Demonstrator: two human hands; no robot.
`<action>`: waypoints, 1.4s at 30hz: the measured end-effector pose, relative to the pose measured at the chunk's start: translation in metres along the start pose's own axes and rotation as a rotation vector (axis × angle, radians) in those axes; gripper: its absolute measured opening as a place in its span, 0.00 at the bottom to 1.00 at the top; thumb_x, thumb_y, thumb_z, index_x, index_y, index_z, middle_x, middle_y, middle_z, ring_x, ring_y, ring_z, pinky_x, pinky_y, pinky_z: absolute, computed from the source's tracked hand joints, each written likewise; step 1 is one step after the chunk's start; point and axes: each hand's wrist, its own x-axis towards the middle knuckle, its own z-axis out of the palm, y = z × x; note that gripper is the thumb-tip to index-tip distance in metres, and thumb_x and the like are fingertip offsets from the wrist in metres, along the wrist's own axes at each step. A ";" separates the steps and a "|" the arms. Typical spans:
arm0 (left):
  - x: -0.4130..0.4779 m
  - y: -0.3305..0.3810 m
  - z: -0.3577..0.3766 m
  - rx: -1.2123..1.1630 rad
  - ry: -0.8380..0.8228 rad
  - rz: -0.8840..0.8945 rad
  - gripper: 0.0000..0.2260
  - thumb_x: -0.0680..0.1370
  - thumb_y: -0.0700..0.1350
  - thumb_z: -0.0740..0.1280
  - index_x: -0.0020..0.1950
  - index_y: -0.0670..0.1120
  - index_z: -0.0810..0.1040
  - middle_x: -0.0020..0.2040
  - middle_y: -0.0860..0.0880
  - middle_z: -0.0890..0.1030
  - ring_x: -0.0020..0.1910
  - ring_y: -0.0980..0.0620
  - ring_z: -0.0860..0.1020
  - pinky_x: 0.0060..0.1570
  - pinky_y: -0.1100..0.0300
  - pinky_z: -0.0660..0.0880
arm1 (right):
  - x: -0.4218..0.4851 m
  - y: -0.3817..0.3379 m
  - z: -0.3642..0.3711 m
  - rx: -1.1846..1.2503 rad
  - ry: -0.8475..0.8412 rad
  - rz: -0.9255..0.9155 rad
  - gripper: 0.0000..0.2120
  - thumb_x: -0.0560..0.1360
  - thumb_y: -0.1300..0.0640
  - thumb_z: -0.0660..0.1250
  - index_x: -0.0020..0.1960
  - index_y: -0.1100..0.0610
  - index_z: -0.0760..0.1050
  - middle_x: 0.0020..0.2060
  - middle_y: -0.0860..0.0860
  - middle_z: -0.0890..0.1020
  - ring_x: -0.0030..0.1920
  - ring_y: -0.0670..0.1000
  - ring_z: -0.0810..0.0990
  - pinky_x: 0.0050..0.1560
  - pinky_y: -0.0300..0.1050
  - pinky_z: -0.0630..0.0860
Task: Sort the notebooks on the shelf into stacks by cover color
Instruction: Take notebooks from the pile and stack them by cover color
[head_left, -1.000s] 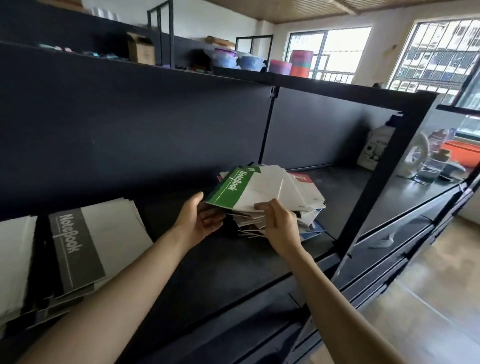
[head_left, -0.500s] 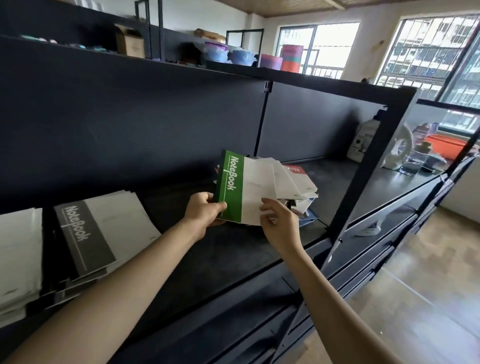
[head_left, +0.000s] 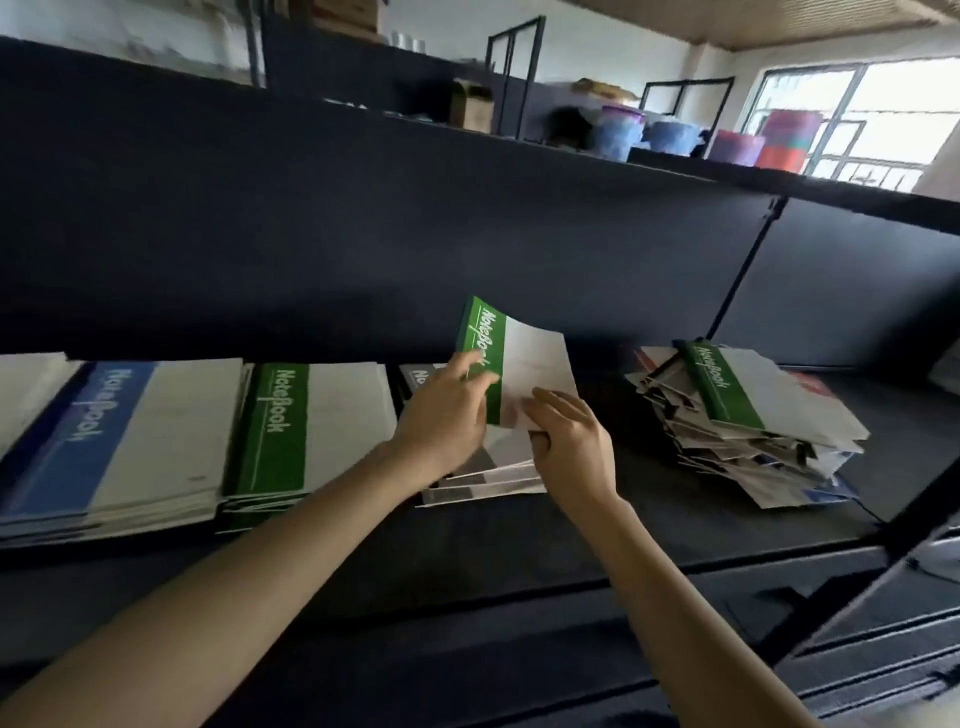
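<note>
Both hands hold one green-and-white notebook (head_left: 524, 369), tilted up above the grey stack (head_left: 493, 480). My left hand (head_left: 447, 415) grips its green spine edge and my right hand (head_left: 569, 441) pinches its lower white corner. On the black shelf (head_left: 649, 525) lie a blue stack (head_left: 104, 441) at the left and a green stack (head_left: 306, 431) beside it. The grey stack is mostly hidden under my hands. An untidy mixed pile (head_left: 748, 421) with a green notebook on top sits to the right.
The upper shelf board (head_left: 363, 218) hangs low over the stacks. Plastic tubs (head_left: 623, 132) and a cardboard box (head_left: 475, 106) stand on top of it. A black upright post (head_left: 737, 280) divides the back panel right of the pile. Bare shelf lies between the grey stack and the pile.
The green notebook has left the mixed pile and travelled left with both hands, now over the grey stack. The view has swung left, showing the blue and green stacks.
</note>
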 end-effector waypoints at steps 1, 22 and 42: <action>-0.009 -0.015 -0.011 0.058 -0.030 -0.010 0.19 0.82 0.43 0.56 0.72 0.45 0.66 0.76 0.47 0.58 0.72 0.44 0.63 0.67 0.52 0.65 | 0.004 -0.015 0.006 0.000 0.003 -0.020 0.13 0.60 0.68 0.65 0.42 0.62 0.84 0.43 0.59 0.85 0.44 0.60 0.84 0.32 0.53 0.81; -0.100 -0.134 -0.069 0.442 -0.334 -0.088 0.22 0.81 0.56 0.52 0.66 0.43 0.70 0.67 0.40 0.69 0.70 0.37 0.59 0.64 0.46 0.63 | 0.015 -0.175 0.062 -0.063 -0.659 0.276 0.23 0.71 0.69 0.59 0.63 0.54 0.73 0.58 0.55 0.79 0.58 0.58 0.76 0.58 0.51 0.73; 0.033 0.044 0.066 0.225 -0.237 0.127 0.19 0.79 0.51 0.60 0.69 0.46 0.68 0.68 0.47 0.70 0.67 0.47 0.67 0.63 0.52 0.68 | -0.006 0.067 -0.022 -0.115 -0.380 0.358 0.18 0.77 0.55 0.62 0.66 0.56 0.72 0.64 0.53 0.73 0.69 0.55 0.65 0.67 0.52 0.64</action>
